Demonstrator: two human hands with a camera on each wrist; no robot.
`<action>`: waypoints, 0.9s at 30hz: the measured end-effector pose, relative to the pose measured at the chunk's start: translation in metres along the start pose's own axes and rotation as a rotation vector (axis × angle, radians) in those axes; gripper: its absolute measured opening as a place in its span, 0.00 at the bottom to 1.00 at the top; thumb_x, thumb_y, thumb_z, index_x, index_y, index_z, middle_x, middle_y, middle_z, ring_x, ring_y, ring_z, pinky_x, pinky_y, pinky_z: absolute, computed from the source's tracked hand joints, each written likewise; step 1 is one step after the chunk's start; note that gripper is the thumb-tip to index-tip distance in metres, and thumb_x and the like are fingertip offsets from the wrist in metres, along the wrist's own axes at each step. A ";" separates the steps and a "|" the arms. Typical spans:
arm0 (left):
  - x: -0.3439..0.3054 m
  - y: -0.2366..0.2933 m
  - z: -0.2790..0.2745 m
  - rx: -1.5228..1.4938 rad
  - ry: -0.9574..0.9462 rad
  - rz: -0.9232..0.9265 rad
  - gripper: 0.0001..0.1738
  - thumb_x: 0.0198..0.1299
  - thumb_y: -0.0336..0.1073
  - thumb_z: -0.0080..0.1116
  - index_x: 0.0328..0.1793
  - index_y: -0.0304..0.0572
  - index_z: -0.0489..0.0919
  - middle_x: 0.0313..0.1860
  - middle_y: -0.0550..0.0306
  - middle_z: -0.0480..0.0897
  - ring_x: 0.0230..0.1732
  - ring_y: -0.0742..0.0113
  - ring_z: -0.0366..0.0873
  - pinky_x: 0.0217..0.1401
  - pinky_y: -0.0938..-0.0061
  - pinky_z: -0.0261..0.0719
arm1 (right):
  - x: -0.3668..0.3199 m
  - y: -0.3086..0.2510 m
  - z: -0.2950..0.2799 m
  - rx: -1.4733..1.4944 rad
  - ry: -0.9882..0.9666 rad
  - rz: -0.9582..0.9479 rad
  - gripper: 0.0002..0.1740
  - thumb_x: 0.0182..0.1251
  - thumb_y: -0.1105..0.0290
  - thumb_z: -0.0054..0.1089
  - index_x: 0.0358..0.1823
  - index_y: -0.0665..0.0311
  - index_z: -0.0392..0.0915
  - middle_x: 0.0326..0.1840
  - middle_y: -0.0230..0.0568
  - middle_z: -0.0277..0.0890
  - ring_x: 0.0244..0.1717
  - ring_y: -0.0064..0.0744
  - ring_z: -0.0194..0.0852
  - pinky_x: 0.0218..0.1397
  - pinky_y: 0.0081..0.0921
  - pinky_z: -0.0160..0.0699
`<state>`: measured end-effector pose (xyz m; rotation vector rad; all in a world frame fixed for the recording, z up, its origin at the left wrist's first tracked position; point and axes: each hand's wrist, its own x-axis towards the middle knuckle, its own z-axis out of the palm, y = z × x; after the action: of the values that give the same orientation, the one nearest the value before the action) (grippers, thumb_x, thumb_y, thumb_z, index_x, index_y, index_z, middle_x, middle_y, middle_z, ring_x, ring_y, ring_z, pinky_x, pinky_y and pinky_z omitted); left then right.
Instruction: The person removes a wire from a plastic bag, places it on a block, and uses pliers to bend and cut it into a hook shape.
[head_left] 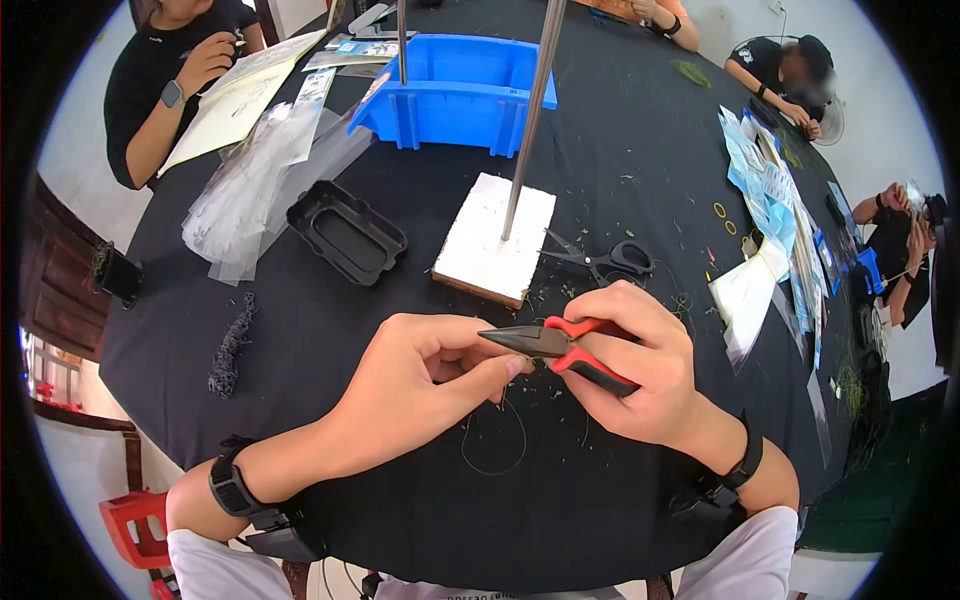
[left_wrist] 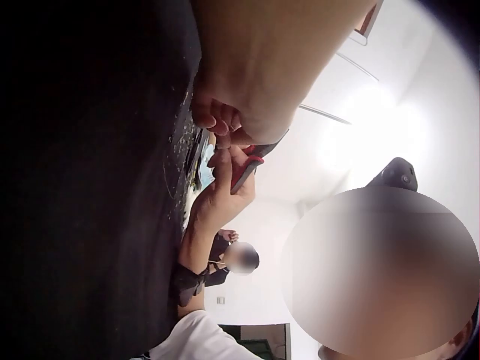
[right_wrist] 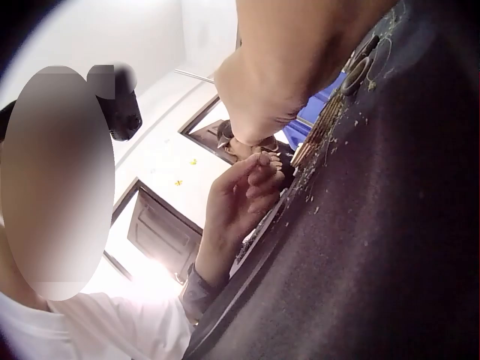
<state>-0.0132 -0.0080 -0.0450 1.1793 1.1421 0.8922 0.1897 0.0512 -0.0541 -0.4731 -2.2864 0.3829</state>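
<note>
Needle-nose pliers (head_left: 535,341) with red and black handles rest in my right hand (head_left: 640,365), their jaws pointing left over the fingers of my left hand (head_left: 420,375). The fingers of the right hand wrap round the handles. With thumb and forefinger, my left hand pinches a small thin piece, mostly hidden by the fingertips. A fine dark wire (head_left: 523,440) curves in a loop below those fingertips, over the black cloth. Both hands meet closely in the left wrist view, where a red handle (left_wrist: 247,171) shows beside the right hand's fingers.
Ahead stands a white block (head_left: 485,235) with an upright metal rod (head_left: 530,120). Beside it lie black scissors (head_left: 605,262) and a black plastic tray (head_left: 347,235). A blue bin (head_left: 455,110) sits behind. Tangled dark wire (head_left: 232,350) lies left; plastic sleeves (head_left: 745,295) lie right. Other people sit around.
</note>
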 end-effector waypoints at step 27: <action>0.002 -0.013 0.000 -0.058 0.363 0.299 0.07 0.61 0.28 0.55 0.39 0.31 0.81 0.24 0.61 0.77 0.21 0.84 0.68 0.21 0.88 0.61 | -0.004 -0.015 0.007 0.173 -0.146 0.342 0.09 0.55 0.77 0.62 0.38 0.72 0.79 0.40 0.45 0.70 0.39 0.37 0.72 0.41 0.26 0.73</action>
<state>-0.0130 -0.0086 -0.0578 1.1884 1.2342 1.4027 0.1840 0.0352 -0.0555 -0.7705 -2.2846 0.8006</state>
